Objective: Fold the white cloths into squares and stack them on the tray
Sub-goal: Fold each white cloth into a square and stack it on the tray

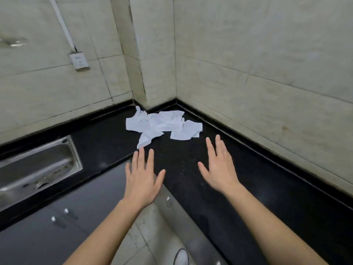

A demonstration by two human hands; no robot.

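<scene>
In the head view the white cloths [162,125] lie crumpled in the corner of the black bench [238,188]; the left hand [142,180] and right hand [219,169] hover before them — fingers straight and spread, holding nothing — the left fingertips just short of the nearest cloth.

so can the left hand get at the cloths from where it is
Probably yes: the left hand is open, its fingertips just short of the cloths, with only bare counter between.
</scene>
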